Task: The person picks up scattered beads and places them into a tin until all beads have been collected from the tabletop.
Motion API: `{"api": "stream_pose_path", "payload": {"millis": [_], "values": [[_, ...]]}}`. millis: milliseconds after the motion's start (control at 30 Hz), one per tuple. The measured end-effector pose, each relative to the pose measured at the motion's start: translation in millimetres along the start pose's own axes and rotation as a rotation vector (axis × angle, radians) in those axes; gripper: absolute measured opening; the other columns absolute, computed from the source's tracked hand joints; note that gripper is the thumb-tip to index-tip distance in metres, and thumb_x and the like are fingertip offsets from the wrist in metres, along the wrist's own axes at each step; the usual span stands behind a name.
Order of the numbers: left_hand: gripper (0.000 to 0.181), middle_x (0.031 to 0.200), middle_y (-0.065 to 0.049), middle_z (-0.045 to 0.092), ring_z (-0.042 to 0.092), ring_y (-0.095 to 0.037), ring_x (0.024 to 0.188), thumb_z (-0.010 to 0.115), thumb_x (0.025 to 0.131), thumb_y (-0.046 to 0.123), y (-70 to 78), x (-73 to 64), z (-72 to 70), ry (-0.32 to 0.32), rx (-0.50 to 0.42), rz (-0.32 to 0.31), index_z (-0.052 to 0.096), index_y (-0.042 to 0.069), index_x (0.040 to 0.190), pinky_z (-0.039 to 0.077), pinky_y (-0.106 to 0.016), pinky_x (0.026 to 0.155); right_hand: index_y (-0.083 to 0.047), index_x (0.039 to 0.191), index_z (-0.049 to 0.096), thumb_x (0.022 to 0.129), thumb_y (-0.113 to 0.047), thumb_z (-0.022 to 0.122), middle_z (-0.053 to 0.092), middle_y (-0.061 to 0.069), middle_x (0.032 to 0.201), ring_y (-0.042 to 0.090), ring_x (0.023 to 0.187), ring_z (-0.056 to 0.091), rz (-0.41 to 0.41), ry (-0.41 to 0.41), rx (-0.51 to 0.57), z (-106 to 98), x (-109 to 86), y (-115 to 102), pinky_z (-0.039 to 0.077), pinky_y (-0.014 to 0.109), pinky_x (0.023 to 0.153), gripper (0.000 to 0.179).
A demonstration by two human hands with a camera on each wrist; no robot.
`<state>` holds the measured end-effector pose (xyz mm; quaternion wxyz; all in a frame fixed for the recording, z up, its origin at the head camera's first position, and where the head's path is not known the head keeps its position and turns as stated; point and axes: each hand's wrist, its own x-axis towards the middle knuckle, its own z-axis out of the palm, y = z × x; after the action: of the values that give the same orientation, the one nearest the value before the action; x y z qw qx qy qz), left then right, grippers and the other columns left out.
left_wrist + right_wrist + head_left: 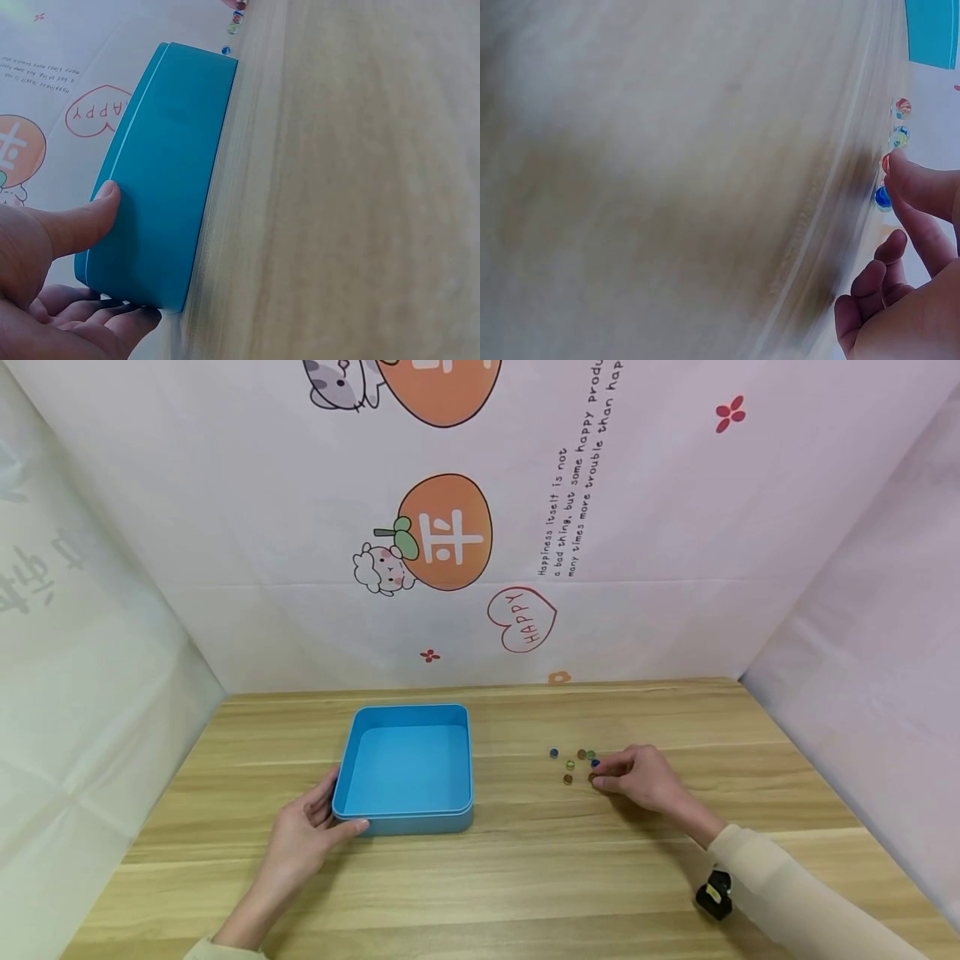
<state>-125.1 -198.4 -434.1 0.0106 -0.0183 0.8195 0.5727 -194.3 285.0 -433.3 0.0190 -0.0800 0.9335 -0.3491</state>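
A blue square box (405,825), without a lid, stands on the table left of the middle. My left hand (296,839) grips its near left corner, the thumb (94,217) on the front wall and the other fingers along the left side. To the right, several small glass marbles (567,779) lie in a loose group. Over their right side, my right hand (637,777) pinches an orange-red marble (886,163) between thumb and forefinger. A blue marble (883,197) sits close by those fingers, and its other fingers are loosely curled in the right wrist view.
The wood-grain table (525,893) carries everything. A printed white cloth (637,610) hangs behind it, and white cloth walls stand left and right. A small black object (715,895) shows beside the right sleeve (780,877).
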Motion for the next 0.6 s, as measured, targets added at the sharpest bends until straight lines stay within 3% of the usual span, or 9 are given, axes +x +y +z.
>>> {"api": "stream_pose_path", "payload": {"millis": [600], "values": [[0.094, 0.164, -0.027, 0.03, 0.036, -0.04, 0.149, 0.087, 0.088, 0.005, -0.2, 0.5, 0.3, -0.006, -0.001, -0.008, 0.031, -0.005, 0.162, 0.044, -0.041, 0.11, -0.005, 0.108, 0.083, 0.093, -0.02, 0.084, 0.068, 0.009, 0.1, 0.024, 0.082, 0.053, 0.1, -0.025, 0.117, -10.5, 5.6, -18.8, 0.046, 0.033, 0.063, 0.022]]}}
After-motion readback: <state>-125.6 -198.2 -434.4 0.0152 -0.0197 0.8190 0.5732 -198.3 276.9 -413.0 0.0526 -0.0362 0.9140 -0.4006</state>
